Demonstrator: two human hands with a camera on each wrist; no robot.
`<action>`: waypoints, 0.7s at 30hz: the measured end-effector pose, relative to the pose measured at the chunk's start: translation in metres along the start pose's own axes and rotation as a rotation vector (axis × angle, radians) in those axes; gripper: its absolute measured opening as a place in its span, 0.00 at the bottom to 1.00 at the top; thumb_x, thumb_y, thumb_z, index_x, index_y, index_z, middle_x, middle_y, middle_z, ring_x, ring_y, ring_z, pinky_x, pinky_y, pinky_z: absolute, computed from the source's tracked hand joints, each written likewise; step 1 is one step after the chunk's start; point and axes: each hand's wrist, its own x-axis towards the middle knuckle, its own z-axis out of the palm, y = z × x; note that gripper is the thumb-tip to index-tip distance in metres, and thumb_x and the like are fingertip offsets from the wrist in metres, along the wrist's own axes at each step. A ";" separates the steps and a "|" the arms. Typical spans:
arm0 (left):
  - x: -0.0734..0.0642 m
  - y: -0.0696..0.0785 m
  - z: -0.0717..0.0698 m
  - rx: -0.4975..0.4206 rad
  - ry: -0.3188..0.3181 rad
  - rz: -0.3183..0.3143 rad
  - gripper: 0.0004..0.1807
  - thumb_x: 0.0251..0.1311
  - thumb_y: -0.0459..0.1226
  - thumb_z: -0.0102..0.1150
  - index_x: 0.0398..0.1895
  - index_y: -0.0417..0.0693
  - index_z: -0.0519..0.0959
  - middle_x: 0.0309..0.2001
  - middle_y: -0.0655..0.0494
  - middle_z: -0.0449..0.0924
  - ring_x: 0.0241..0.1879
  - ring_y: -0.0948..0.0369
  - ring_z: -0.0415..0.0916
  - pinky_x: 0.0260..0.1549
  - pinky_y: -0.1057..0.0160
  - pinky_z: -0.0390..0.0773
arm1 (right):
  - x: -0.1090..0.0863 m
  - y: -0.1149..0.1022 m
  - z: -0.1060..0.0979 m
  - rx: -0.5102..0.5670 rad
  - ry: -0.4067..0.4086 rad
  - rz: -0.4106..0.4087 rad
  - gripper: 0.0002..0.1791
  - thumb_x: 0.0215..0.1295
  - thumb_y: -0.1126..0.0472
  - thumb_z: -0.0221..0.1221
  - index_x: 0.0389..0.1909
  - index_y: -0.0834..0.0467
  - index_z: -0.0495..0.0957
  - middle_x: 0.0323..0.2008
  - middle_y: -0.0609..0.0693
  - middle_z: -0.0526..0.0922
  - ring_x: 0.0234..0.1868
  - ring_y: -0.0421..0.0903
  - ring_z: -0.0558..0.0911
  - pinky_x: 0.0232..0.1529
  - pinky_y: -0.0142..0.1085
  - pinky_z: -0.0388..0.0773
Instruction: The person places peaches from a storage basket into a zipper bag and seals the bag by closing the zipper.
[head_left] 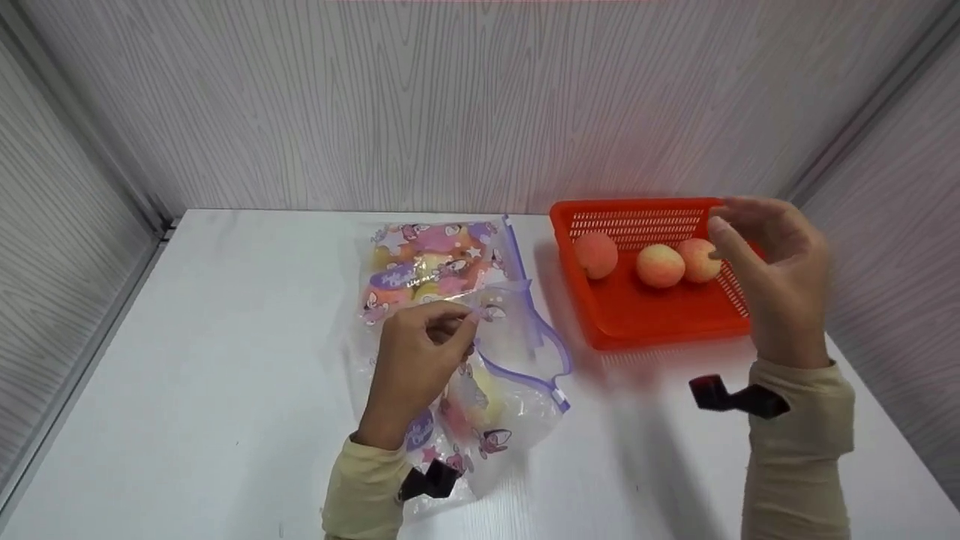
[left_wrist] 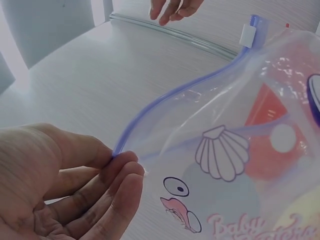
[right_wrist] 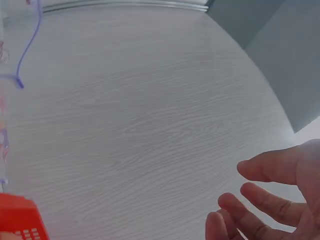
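Head view: pinching a clear bag [head_left: 491,397] by a red basket [head_left: 675,334]

Pinches the purple rim [left_wrist: 190,92] of the clear bag with the left hand [head_left: 420,352], thumb and fingertips pressed together on the plastic. Holds its mouth partly open over the white table [head_left: 202,345]. Holds up the right hand [head_left: 784,281] near the red basket's right end, thumb and fingers apart. Finds three pinkish fruits [head_left: 660,266] in the red basket: one by the left wall, two side by side farther right. Finds another printed bag [head_left: 435,262] just beyond, lying flat and partly hidden by the clear bag.
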 end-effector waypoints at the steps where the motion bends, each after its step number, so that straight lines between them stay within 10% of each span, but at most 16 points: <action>1: 0.000 0.000 -0.001 -0.003 -0.001 0.005 0.04 0.64 0.33 0.67 0.38 0.42 0.89 0.26 0.57 0.84 0.24 0.65 0.80 0.30 0.65 0.85 | 0.010 0.001 0.002 -0.106 -0.040 0.012 0.16 0.64 0.64 0.68 0.51 0.66 0.82 0.46 0.57 0.85 0.44 0.50 0.81 0.43 0.31 0.81; 5: 0.001 0.000 -0.002 -0.007 -0.003 0.018 0.04 0.64 0.33 0.67 0.38 0.42 0.89 0.25 0.57 0.85 0.22 0.65 0.80 0.28 0.64 0.85 | 0.051 0.013 0.013 -0.430 -0.267 0.110 0.25 0.65 0.52 0.68 0.58 0.60 0.80 0.55 0.53 0.82 0.56 0.49 0.77 0.56 0.37 0.75; 15: -0.005 -0.001 -0.002 0.002 -0.007 -0.013 0.04 0.64 0.33 0.67 0.37 0.42 0.89 0.26 0.59 0.84 0.23 0.66 0.80 0.30 0.65 0.85 | 0.106 0.084 0.056 -0.707 -0.639 0.476 0.38 0.68 0.54 0.65 0.73 0.62 0.62 0.71 0.65 0.65 0.67 0.63 0.69 0.65 0.60 0.70; 21: -0.006 0.002 0.001 0.018 -0.016 -0.019 0.06 0.64 0.33 0.67 0.40 0.40 0.88 0.28 0.58 0.86 0.25 0.66 0.81 0.32 0.66 0.85 | 0.111 0.124 0.068 -0.807 -0.876 0.544 0.38 0.73 0.57 0.57 0.78 0.58 0.54 0.74 0.63 0.59 0.70 0.65 0.62 0.70 0.66 0.57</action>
